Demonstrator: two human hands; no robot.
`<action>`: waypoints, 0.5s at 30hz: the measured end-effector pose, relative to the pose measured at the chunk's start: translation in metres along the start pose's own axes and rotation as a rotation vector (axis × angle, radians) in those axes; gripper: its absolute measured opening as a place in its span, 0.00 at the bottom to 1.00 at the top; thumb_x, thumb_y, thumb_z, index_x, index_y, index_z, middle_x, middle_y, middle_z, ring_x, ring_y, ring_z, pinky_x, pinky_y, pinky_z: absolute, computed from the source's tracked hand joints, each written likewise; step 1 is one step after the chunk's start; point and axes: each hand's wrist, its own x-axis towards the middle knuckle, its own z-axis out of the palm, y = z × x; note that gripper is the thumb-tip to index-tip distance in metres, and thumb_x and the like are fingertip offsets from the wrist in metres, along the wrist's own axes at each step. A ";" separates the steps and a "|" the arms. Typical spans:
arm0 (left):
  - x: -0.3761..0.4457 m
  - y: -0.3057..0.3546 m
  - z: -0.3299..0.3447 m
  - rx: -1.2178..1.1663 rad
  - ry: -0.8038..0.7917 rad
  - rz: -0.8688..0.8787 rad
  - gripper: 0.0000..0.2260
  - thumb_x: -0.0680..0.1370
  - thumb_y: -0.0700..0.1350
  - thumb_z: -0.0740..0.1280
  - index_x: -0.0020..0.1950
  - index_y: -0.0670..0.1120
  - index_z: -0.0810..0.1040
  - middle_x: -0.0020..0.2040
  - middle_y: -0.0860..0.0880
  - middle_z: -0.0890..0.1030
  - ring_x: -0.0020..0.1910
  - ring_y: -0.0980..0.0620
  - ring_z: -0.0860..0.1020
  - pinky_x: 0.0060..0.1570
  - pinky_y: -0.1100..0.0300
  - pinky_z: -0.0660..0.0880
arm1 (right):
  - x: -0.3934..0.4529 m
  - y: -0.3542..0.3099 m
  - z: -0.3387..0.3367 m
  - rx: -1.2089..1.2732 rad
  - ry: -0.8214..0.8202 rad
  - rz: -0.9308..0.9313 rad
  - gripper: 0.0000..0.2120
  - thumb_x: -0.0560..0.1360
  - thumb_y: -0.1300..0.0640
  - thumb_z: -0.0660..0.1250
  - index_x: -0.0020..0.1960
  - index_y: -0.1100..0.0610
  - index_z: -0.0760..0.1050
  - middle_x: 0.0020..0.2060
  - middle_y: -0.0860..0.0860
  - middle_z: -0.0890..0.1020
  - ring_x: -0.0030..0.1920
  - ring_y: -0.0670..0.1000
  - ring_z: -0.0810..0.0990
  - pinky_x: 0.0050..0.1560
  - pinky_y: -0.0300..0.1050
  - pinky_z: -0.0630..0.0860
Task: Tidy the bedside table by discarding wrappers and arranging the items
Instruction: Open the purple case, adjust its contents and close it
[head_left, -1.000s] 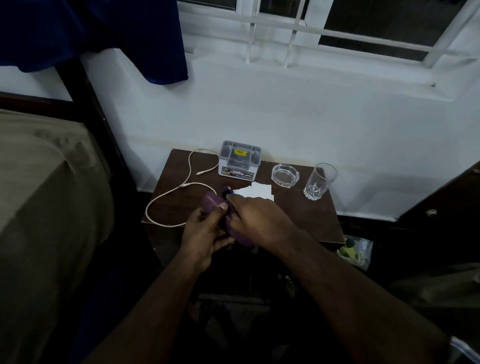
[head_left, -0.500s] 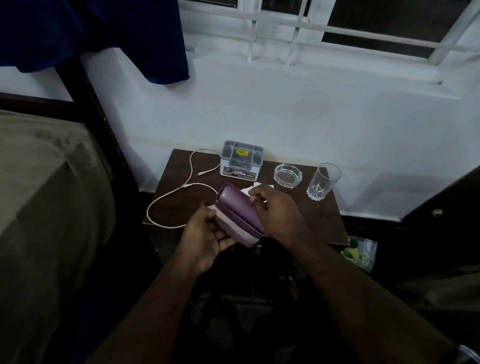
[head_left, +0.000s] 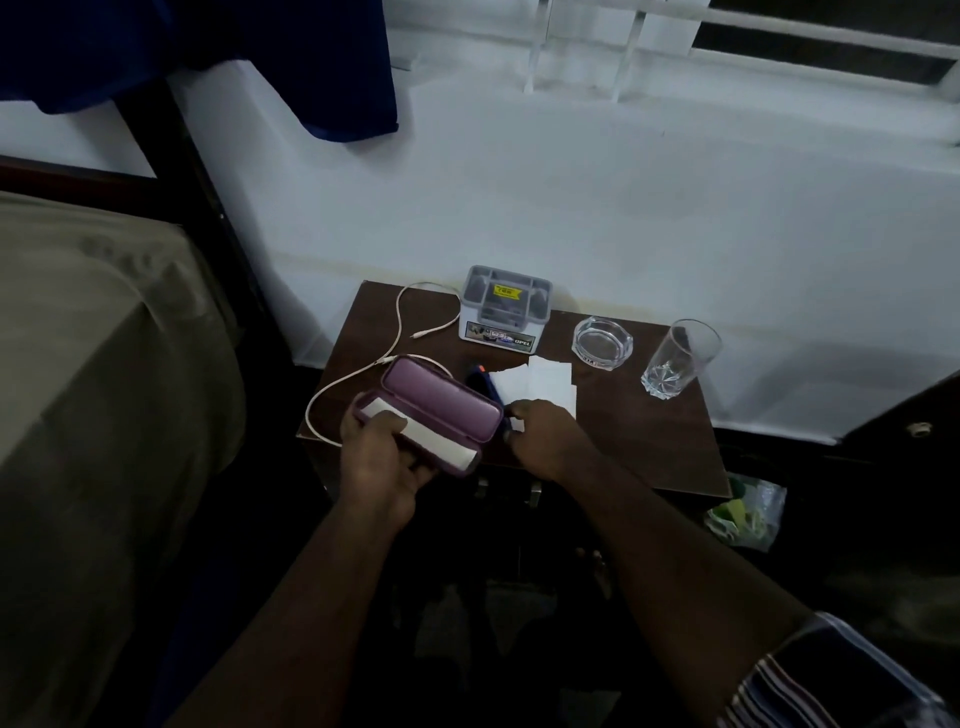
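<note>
Table (head_left: 639, 441): a dark wooden bedside one against the white wall, bed (head_left: 104, 364) to its left. Over its front left edge, the left hand (head_left: 382, 457) grips an open purple case (head_left: 436, 410), thumb on the white lining. The right hand (head_left: 545, 436) pinches the corner of white papers (head_left: 540, 382) lying mid-table. Behind stand a grey box (head_left: 504, 312), ashtray (head_left: 602, 343) and glass (head_left: 675, 358); a white cable (head_left: 400, 322) loops at left.

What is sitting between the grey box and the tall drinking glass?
A clear glass ashtray sits between the grey box and the drinking glass, seen in the head view.
</note>
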 end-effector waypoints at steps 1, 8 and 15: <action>0.002 0.000 0.000 -0.009 -0.001 -0.002 0.26 0.75 0.32 0.58 0.69 0.53 0.68 0.58 0.42 0.81 0.51 0.40 0.81 0.44 0.41 0.81 | 0.005 -0.002 0.002 0.004 -0.011 0.009 0.13 0.76 0.54 0.64 0.55 0.59 0.80 0.53 0.59 0.83 0.52 0.60 0.81 0.48 0.46 0.74; 0.021 0.004 -0.005 -0.023 0.042 -0.033 0.19 0.75 0.36 0.60 0.65 0.46 0.72 0.60 0.37 0.79 0.53 0.37 0.80 0.45 0.37 0.80 | 0.037 -0.007 0.014 -0.125 -0.099 -0.023 0.11 0.76 0.54 0.62 0.51 0.60 0.77 0.52 0.62 0.78 0.49 0.64 0.80 0.48 0.47 0.73; 0.026 0.001 -0.004 -0.052 0.052 -0.074 0.11 0.82 0.47 0.60 0.61 0.45 0.75 0.57 0.39 0.80 0.50 0.40 0.81 0.34 0.47 0.81 | 0.037 0.005 0.014 0.038 0.032 -0.023 0.09 0.74 0.57 0.67 0.49 0.60 0.83 0.47 0.60 0.84 0.48 0.61 0.82 0.49 0.49 0.76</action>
